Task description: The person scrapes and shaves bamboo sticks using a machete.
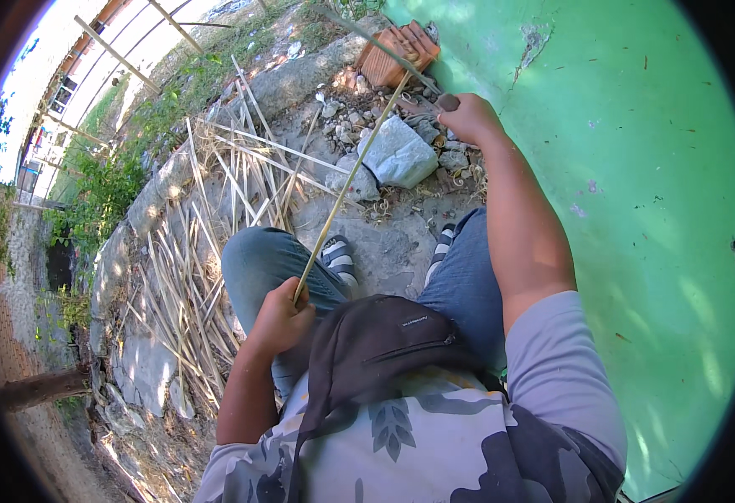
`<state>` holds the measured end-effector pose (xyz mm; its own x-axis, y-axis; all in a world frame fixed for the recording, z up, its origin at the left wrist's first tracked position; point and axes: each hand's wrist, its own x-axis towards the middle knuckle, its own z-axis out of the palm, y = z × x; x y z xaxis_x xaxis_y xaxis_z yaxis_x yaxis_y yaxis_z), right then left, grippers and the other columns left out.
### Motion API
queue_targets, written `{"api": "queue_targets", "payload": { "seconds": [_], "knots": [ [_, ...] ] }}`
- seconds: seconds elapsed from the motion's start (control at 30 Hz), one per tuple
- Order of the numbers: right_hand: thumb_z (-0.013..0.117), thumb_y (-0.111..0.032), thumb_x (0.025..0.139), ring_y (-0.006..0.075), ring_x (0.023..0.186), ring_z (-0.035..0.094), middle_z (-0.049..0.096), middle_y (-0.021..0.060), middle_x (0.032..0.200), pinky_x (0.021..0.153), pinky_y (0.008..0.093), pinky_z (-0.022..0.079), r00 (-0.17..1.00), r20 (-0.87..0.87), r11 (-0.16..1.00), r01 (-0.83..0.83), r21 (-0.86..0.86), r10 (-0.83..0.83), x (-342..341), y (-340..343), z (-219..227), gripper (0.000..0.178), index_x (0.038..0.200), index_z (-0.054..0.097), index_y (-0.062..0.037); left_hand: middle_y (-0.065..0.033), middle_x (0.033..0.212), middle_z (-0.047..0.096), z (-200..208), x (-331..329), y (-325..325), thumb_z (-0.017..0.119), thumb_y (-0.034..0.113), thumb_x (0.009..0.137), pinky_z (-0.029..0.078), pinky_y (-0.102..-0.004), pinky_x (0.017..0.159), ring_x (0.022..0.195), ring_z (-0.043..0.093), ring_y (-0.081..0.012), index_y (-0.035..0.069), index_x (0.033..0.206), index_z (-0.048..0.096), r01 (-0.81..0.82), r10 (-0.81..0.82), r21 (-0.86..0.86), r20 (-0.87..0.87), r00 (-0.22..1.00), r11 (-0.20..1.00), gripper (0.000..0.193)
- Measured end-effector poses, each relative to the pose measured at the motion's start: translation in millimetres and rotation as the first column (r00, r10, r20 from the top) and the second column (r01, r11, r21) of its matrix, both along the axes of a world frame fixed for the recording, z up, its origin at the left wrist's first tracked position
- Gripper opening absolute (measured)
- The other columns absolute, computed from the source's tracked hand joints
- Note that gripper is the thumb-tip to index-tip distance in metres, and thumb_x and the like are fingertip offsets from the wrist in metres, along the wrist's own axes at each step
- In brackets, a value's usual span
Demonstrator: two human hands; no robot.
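Observation:
My left hand (284,318), by my left knee, is closed around the near end of a long thin bamboo strip (344,189). The strip slants away to the upper right. Its far end meets or lies just behind the blade of a long knife (388,52); I cannot tell whether they touch. My right hand (471,120) grips the knife's wooden handle with the arm stretched forward. The blade points up and left, in front of a stack of orange clay tiles (401,52). A pale stone block (399,152) lies on the ground below the knife.
Many cut strips (185,289) lie heaped left of my legs, some reaching forward. Rubble (346,126) surrounds the stone block. A green painted surface (636,210) spans the right side. Green plants (103,197) and a low stone edge (162,197) stand at left.

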<state>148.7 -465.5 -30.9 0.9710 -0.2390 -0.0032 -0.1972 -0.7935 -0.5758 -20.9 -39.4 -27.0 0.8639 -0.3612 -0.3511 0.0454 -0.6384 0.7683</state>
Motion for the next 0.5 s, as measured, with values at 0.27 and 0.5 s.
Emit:
{"api": "queue_targets", "payload": {
  "seconds": [0.27,0.5],
  "knots": [
    [0.073,-0.033,0.072,0.0313,0.086,0.071,0.073,0.0189,0.091,0.076,0.0403,0.053,0.96,0.022,0.901,0.253,0.353,-0.278,2.1,-12.1,-14.8,0.042,0.096,0.073,0.0005,0.0003,0.068,0.039,0.4,1.2,-3.2,0.064,0.0,0.08,0.036,-0.03,0.058,0.067,0.038,-0.0094,0.007,0.079,0.042,-0.027,0.028,-0.047,0.02,0.999,0.999,0.023],
    [0.076,-0.035,0.081,0.0287,0.085,0.071,0.074,0.0165,0.091,0.078,0.0399,0.053,0.922,0.322,0.9,0.058,0.433,-0.215,-1.7,13.6,-1.7,0.042,0.103,0.072,0.0005,0.004,0.074,0.04,1.1,4.5,0.5,0.066,0.003,0.082,0.035,-0.0266,0.059,0.069,0.038,-0.0063,0.009,0.084,0.043,-0.057,0.052,-0.071,-0.071,0.996,0.996,0.024]
  ]
}}
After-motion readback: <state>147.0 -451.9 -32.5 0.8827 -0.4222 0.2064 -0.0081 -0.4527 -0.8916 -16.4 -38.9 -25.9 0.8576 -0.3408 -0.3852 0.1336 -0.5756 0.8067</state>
